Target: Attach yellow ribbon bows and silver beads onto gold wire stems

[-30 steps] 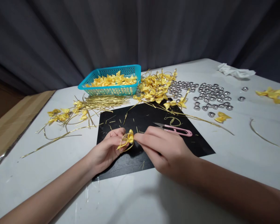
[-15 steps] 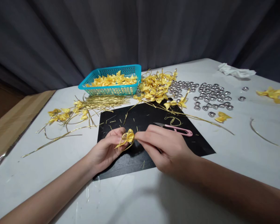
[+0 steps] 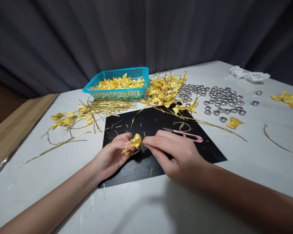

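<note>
Since the earlier frames, the bow (image 3: 136, 139) has turned slightly in the left hand (image 3: 114, 154), and the fingertips of the right hand (image 3: 177, 152) have shifted a little; the layout of the table (image 3: 136, 208) is unchanged.

Nearest, the left thumb and fingers are closed on the bow, which is yellow and held above the mat (image 3: 132, 175). A silver bead (image 3: 137, 147) shows at its lower edge. The right thumb and forefinger are pinched together just beside the bow; whatever lies between them is too small to make out. The mat is black and carries scattered clippings (image 3: 150, 171). The snips (image 3: 197, 139), pink-handled, lie on it beyond the right hand.

Farther off, to the left, a bow cluster (image 3: 65, 121) adjoins a bundle of gold wires (image 3: 112, 106). To the right, silver hearts (image 3: 226, 97) lie spread, with a yellow piece (image 3: 235, 122) near them.

Behind the wires stands a blue basket (image 3: 94, 93) containing yellow pieces; a bow heap (image 3: 164, 91) is beside it. A white cloth (image 3: 250, 75) lies far right. A dark curtain (image 3: 146, 32) hangs behind.
</note>
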Demonstrator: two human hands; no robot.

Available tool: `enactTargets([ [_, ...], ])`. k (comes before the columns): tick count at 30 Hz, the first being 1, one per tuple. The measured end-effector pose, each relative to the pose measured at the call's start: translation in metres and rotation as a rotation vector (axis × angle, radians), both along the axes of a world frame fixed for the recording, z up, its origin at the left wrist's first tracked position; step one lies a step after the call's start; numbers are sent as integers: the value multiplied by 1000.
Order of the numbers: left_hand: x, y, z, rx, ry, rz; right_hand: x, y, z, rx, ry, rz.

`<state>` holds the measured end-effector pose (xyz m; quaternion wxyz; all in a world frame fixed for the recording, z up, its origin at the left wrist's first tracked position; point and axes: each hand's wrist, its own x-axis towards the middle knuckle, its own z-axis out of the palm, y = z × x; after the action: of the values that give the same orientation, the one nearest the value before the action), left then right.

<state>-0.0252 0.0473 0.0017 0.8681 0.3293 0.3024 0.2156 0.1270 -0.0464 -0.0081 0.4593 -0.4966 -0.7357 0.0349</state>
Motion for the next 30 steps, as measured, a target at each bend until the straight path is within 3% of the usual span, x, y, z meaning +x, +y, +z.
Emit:
enactTargets([
  [13, 2, -2, 1, 9, 24, 18, -1, -2, 3, 16, -127, -25],
  [30, 3, -1, -2, 35, 30, 32, -6, -2, -1, 56, -100, -35],
])
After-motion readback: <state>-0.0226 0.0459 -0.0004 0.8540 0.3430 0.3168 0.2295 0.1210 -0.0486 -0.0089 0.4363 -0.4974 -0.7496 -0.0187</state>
